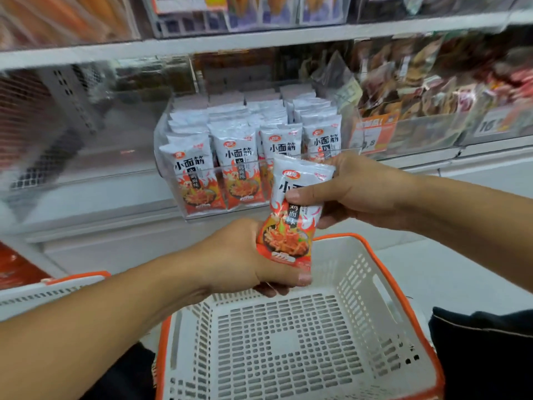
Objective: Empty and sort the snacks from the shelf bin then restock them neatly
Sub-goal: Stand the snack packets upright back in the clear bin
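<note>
You can read 小面筋 on the snack packets (241, 168) | 鸡面味 on the held packet (294, 209) | 16 on the price tag (490, 125).

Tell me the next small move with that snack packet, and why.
Probably slot the snack packet, gripped by both the left hand and right hand, upright into the clear shelf bin. The bin already holds neat rows of matching packets, and the basket below shows nothing inside.
</note>
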A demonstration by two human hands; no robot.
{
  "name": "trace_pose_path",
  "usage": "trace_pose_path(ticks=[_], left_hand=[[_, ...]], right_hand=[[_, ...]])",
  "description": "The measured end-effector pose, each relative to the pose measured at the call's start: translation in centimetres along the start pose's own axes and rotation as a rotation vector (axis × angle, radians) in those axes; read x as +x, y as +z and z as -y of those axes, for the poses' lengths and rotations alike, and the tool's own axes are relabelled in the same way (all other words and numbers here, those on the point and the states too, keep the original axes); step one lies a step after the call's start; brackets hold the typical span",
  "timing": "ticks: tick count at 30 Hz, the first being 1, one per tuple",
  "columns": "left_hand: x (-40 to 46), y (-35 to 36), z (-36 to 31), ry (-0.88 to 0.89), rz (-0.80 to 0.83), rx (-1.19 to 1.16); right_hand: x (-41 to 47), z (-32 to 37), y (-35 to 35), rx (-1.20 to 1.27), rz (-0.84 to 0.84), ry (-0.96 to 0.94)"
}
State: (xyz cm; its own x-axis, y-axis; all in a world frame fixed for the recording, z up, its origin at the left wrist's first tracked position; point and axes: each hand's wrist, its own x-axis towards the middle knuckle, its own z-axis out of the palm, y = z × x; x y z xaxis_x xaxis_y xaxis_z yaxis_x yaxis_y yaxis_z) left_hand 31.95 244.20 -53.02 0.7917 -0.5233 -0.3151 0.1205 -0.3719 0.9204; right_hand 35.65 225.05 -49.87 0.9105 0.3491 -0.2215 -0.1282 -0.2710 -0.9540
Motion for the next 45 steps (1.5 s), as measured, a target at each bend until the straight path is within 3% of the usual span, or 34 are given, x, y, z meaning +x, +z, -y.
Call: trace_pose_path(ticks=[3, 4, 9, 13, 16, 24, 36, 41, 45], left_hand=[[1.0, 0.2, -0.7, 0.022, -0.060, -0.243], [1.6, 0.2, -1.0, 0.052, -0.100, -0.200], [4.6, -0.3, -2.8, 0.242, -0.265, 0.243], [6.0, -3.5, -4.7, 0.546, -0.547, 0.752], [7.8, -6.4, -5.5, 0.527, -0.718, 0.914], [11.6, -8.7, -4.4, 0.395, -0.585, 1.025], [12.4, -8.7, -4.6, 0.392, -0.580, 1.026], [12.4, -8.5, -4.6, 0.384, -0.609, 1.024], [12.2, -8.5, -4.5, 0.412, -0.653, 1.009]], right_hand=[[0.1, 0.4, -0.7, -0.057, -0.014, -0.030], [0.0, 0.7, -1.5, -0.097, -0.006, -0.039], [-0.7, 2.6, -5.7, -0.359, -0.022, -0.248], [-1.4, 6.0, -9.2, -0.582, -0.337, -0.569], [-0.3, 8.3, -11.2, -0.820, -0.458, -0.574], [6.5, 7.1, -11.3, -1.241, -0.236, -0.175], [8.2, 4.8, -10.0, -1.555, -0.004, 0.009], [7.6, 5.5, -9.8, -1.524, -0.187, -0.184], [7.6, 4.9, -9.6, -1.469, -0.235, -0.302]])
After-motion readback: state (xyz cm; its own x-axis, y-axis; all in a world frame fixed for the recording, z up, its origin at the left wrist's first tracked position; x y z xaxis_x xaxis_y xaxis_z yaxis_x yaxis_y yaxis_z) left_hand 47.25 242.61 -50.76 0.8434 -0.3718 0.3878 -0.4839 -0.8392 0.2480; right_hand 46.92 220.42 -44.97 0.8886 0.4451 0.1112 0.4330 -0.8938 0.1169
